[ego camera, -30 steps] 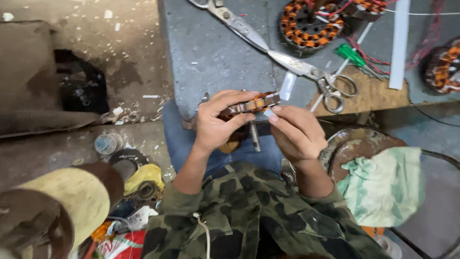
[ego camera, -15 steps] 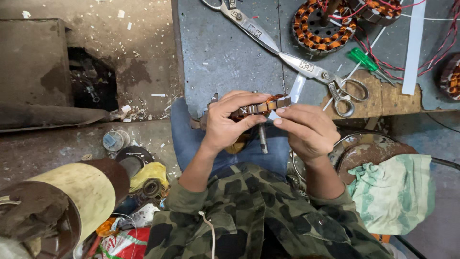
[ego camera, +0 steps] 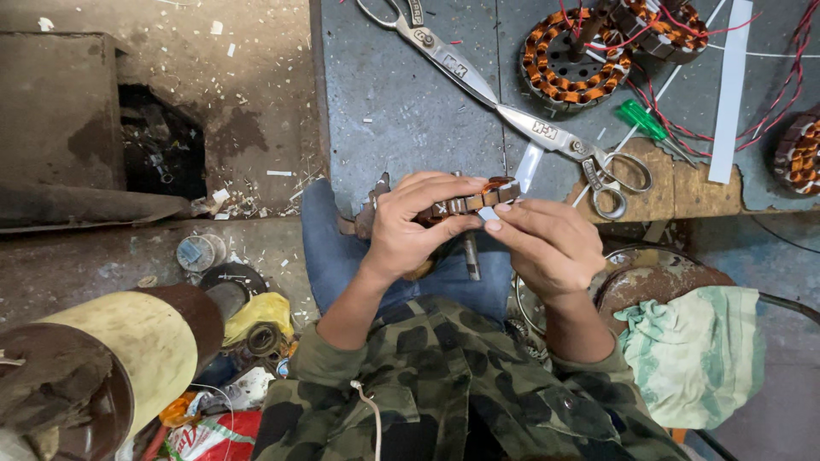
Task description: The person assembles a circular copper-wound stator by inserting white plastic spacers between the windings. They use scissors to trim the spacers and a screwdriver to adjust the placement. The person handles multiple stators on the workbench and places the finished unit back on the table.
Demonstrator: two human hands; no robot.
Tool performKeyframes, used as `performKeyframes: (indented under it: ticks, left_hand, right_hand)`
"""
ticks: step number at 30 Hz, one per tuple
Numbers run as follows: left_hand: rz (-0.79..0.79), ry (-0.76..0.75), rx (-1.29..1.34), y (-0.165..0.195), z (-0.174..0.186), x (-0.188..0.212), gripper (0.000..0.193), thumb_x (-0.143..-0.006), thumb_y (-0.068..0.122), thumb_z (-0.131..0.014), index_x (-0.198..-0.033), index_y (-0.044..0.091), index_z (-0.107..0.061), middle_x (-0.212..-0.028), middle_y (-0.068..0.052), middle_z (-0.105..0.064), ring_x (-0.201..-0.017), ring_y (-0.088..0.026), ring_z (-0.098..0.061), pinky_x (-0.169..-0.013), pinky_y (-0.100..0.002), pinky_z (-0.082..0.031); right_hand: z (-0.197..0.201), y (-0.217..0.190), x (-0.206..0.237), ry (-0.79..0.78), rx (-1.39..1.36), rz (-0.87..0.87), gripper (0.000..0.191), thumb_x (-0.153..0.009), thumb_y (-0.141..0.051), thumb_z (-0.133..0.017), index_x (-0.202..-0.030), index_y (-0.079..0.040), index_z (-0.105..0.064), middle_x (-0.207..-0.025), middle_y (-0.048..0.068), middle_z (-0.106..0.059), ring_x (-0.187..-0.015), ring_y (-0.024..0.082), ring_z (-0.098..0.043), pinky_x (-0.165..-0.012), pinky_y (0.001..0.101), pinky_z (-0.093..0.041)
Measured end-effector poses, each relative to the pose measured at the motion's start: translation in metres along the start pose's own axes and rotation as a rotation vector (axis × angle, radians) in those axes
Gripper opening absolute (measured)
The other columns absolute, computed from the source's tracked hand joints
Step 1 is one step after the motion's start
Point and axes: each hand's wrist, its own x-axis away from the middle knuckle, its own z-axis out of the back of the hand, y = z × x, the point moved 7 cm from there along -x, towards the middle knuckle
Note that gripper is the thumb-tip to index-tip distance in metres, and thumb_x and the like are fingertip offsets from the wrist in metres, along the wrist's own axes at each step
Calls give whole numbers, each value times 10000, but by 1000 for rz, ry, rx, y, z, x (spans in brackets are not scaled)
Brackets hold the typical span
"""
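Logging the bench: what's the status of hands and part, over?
Left hand grips the wound stator over the lap. Right hand pinches a pale strip at its edge. Scissors lie apart on the table, nothing blocking.

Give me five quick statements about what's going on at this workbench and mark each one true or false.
1. The left hand grips a small wound motor core over the lap. True.
2. The right hand holds the large scissors. False: the scissors lie free on the grey bench top, and the right hand's fingertips meet the core.
3. A green-handled screwdriver lies on the bench. True.
4. The light green cloth is draped over the core. False: it lies on a round stool off to the right side.
5. A stator with orange windings lies beyond the scissors. True.
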Motion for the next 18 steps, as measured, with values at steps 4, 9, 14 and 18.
performKeyframes:
  ticks: [4, 9, 14, 18]
  left_hand:
    - [10, 4, -22, 4, -1, 0, 382, -832, 94, -867, -1194, 88, -745, -1229, -33, -759, -1119, -209, -722, -1035, -337, -535]
    - [-8, 7, -23, 6, -2, -2, 372, -842, 97, -866, -1193, 85, -743, -1229, -34, -758, -1117, -209, -727, -1034, -336, -537]
    - [-12, 6, -40, 7, -4, 1, 393, -823, 103, -879, -1191, 86, -743, -1226, -32, -758, -1117, -209, -730, -1024, -335, -540]
    - [-36, -4, -42, 8, -7, 1, 412, -812, 96, -881, -1197, 82, -736, -1233, -38, -753, -1125, -213, -722, -1024, -337, -532]
  right_hand:
    - [1, -7, -3, -38, 62, 47, 221, -764, 19, -846, -967, -55, -801, -946, 102, -742, -855, 265, -725, -748, 340, -607]
    - [2, -6, -7, -27, 26, 28, 210, -775, 31, -836, -966, -43, -793, -936, 101, -733, -856, 265, -735, -736, 338, -601]
    - [4, -3, -6, -52, -10, 10, 204, -772, 33, -826, -958, -41, -789, -934, 103, -731, -864, 269, -743, -736, 337, -599]
    - [7, -6, -4, -62, 19, 18, 212, -775, 71, -812, -961, -29, -791, -938, 108, -731, -864, 270, -737, -739, 337, -599]
